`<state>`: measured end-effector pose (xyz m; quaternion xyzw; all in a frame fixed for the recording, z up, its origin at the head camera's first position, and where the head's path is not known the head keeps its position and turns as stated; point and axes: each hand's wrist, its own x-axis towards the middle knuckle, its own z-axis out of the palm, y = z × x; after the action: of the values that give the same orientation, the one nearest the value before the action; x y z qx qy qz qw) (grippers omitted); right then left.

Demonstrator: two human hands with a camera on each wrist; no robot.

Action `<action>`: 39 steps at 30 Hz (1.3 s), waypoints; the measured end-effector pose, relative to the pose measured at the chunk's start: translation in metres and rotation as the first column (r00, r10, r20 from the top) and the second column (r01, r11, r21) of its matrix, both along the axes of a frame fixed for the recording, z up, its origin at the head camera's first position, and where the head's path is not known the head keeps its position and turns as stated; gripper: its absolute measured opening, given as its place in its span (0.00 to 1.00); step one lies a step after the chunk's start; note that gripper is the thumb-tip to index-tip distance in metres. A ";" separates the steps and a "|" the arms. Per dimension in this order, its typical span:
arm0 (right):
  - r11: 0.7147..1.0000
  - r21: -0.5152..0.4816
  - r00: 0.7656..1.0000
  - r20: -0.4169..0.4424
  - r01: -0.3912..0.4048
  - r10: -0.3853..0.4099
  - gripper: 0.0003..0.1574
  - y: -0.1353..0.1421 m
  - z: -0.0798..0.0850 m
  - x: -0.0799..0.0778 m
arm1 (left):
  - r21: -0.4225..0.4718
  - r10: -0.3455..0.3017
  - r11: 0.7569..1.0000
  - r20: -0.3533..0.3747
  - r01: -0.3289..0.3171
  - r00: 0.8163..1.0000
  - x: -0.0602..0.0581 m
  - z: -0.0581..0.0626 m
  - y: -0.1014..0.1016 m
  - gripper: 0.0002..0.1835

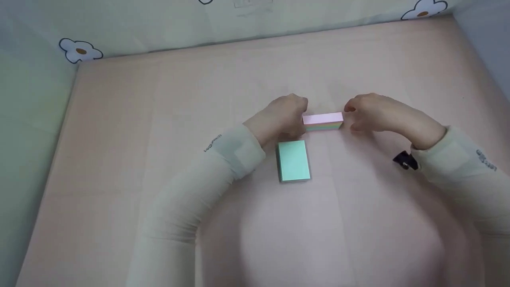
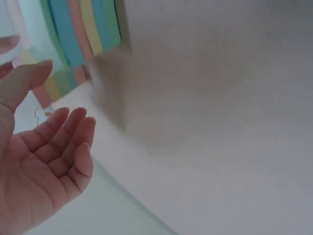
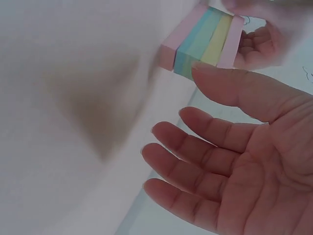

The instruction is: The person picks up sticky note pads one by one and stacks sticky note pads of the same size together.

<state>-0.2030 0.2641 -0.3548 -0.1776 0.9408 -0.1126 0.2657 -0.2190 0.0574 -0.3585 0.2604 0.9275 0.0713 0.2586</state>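
A stack of coloured sticky-note pads, pink on top with orange, yellow and green layers below, stands between the two hands. At its left end is my left hand; the left wrist view shows thumb and loosely bent fingers apart, gripping nothing. My right hand is just beyond the right end, palm toward the stack, its fingers spread and only slightly bent. Its thumb tip overlaps the stack's end in the right wrist view. Nearer the body lies a second pad stack, mint green on top, its coloured layers showing in the left wrist view.
Both stacks are on a pale pink covered table. Light curtains with flower prints border its back and sides. A small black clip-like piece sits by the right sleeve cuff.
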 end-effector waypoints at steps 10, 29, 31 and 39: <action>1.000 0.018 1.000 0.031 0.002 -0.002 0.19 0.000 -0.011 0.001 | 0.051 -0.021 0.998 -0.037 0.023 0.999 0.001 -0.003 -0.009 0.16; 0.995 0.094 0.999 0.008 -0.043 0.043 0.29 -0.025 -0.003 -0.003 | 0.034 -0.091 0.995 -0.129 0.096 0.987 0.001 -0.008 0.004 0.13; 0.992 0.109 0.998 -0.013 -0.066 0.068 0.25 -0.027 -0.003 -0.003 | 0.013 -0.108 0.994 -0.143 0.110 0.984 0.001 -0.009 0.006 0.13; 0.980 0.179 0.994 -0.050 -0.089 0.099 0.17 -0.036 -0.005 -0.004 | -0.028 -0.156 0.988 -0.183 0.154 0.971 0.002 -0.010 0.009 0.15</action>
<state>-0.2067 0.2281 -0.3601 -0.2010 0.9450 -0.0108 0.2580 -0.2172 0.0664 -0.3683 0.3357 0.9247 0.0201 0.1783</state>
